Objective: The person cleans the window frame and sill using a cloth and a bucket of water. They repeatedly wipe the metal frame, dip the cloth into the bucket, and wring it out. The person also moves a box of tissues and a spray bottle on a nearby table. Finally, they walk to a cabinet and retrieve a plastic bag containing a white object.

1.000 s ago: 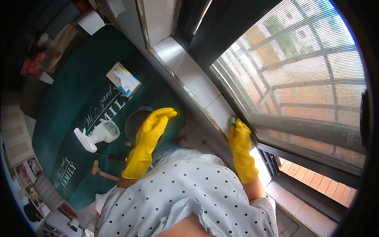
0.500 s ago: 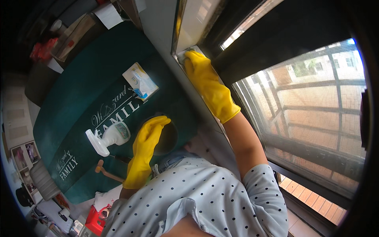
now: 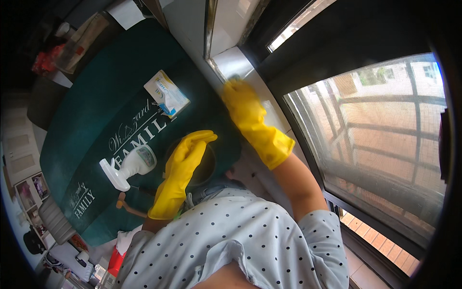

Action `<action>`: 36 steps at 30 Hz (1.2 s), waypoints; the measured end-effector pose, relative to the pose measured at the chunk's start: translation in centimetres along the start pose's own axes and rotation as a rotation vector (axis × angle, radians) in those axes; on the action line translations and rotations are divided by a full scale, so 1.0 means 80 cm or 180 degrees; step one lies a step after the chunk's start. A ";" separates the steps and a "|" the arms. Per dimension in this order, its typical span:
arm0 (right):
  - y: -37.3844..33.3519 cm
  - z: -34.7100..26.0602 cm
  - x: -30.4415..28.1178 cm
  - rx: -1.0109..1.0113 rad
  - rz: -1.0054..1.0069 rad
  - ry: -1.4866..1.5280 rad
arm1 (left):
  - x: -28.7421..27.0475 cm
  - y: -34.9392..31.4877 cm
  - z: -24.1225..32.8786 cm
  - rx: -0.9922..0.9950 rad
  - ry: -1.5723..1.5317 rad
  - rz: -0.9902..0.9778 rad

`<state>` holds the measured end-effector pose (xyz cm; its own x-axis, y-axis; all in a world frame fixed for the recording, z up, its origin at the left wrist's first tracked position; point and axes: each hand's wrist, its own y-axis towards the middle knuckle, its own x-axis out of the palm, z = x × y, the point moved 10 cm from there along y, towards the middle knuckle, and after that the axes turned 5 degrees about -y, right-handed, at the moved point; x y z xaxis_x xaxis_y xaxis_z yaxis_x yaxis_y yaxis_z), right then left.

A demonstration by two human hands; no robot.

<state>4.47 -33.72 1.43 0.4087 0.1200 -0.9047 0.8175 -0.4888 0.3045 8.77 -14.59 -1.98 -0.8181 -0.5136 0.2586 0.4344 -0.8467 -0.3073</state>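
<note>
Ref. 0.5 s ago: your R hand [image 3: 244, 108] has backed off the far corner of the sill [image 3: 230, 61] toward you; now motion-blurred at approx. 12 o'clock, over the sill's inner edge. Sill contact: can't tell. R arm extended, aimed at 11 o'clock; R fingers pinch a small grey-green item [image 3: 235, 77], visible at their tips. L hand [image 3: 186, 154]: approx. same pos., 9 o'clock, aimed at 1 o'clock, fingers pressed together. Spray bottle [image 3: 134, 163] on counter [image 3: 86, 120], betw. 8 & 9 o'clock.
</note>
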 end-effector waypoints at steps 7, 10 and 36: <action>-0.213 0.012 -0.111 -0.0108 0.0236 0.0390 | 0.005 -0.014 -0.065 -0.0093 -0.0161 -0.0309; -0.294 0.026 -0.140 0.0366 0.0110 0.0245 | 0.014 -0.026 -0.044 -0.0034 0.0111 -0.0242; -0.240 0.104 -0.109 0.1051 -0.0075 -0.0210 | 0.037 -0.002 -0.018 -0.0130 -0.0072 -0.0666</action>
<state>-18.13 -32.56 1.03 0.3552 0.0836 -0.9311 0.6465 -0.7413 0.1801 5.77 -15.77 -2.51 -0.8800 -0.3305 0.3411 0.2399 -0.9291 -0.2814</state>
